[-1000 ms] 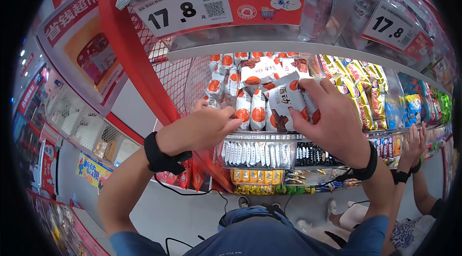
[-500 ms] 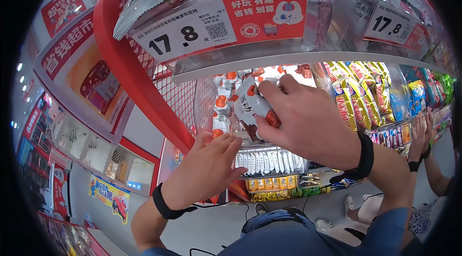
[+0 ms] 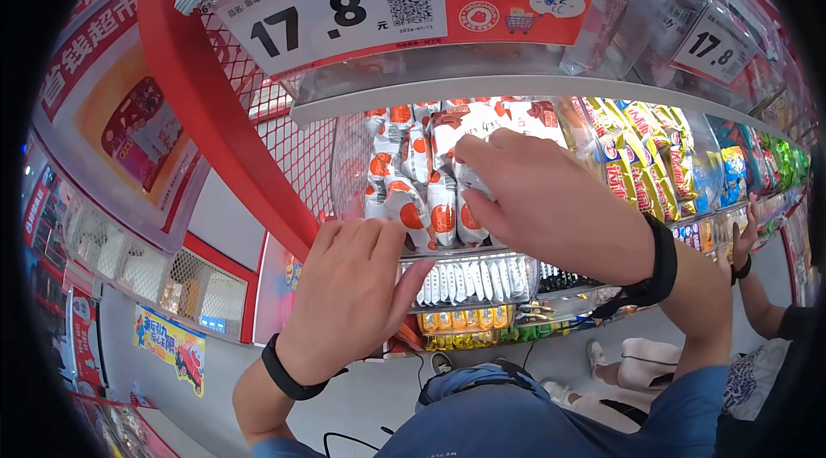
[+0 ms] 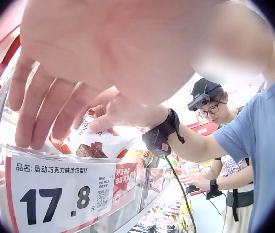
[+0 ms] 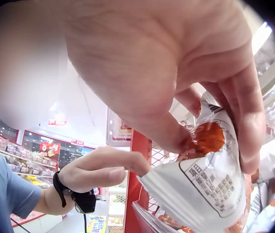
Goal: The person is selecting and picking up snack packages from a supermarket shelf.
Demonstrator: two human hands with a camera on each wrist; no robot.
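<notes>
My right hand (image 3: 551, 200) pinches a wrapped snack cake (image 5: 208, 179) between thumb and fingers, over the shelf bin. The wrapper is white with an orange-red dot and printed text; in the head view the hand covers most of it. Below and beside it, more white snack cakes (image 3: 409, 209) with the same dots fill the bin. My left hand (image 3: 348, 299) is at the bin's front left corner, palm down, fingers straight and holding nothing. In the left wrist view its fingertips reach over the bin's clear front edge, just above the price label (image 4: 55, 194).
A red post (image 3: 232, 131) and mesh panel border the bin on the left. An upper shelf with a large price tag (image 3: 344, 15) overhangs it. Yellow snack packets (image 3: 632, 165) lie to the right, white-wrapped bars (image 3: 477, 277) below. Another person's hand (image 3: 744, 230) is farther right.
My right hand has carried the snack cake left, then lowered over the bin, turning so its back hides the cake. My left hand has moved from above the bin to its front left corner, fingers straightening.
</notes>
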